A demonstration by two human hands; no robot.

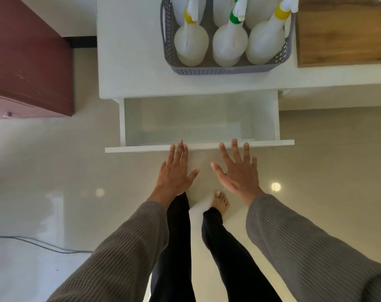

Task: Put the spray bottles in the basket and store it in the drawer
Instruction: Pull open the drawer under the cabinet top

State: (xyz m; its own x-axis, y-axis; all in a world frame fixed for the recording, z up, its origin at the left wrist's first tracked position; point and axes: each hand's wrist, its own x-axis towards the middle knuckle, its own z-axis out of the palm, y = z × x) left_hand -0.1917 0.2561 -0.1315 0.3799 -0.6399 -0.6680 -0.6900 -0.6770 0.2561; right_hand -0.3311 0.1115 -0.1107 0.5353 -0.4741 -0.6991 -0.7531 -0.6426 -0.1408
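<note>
A grey perforated basket [226,69] stands on the white cabinet top [130,51]. Several white spray bottles stand upright inside it, among them one with a yellow collar [190,46], one with a green collar [228,47] and another with a yellow collar [265,43]. Below the top, a white drawer [199,147] is pulled out, and nothing lies inside it. My left hand [176,171] and my right hand [237,168] are spread flat with straight fingers. Their fingertips reach the drawer's front panel. Neither hand holds anything.
A dark red cabinet [28,62] stands to the left. A wooden board [346,33] lies on the counter to the right of the basket. A cable [43,245] runs across the glossy floor at lower left. My legs and a bare foot [220,201] are below the drawer.
</note>
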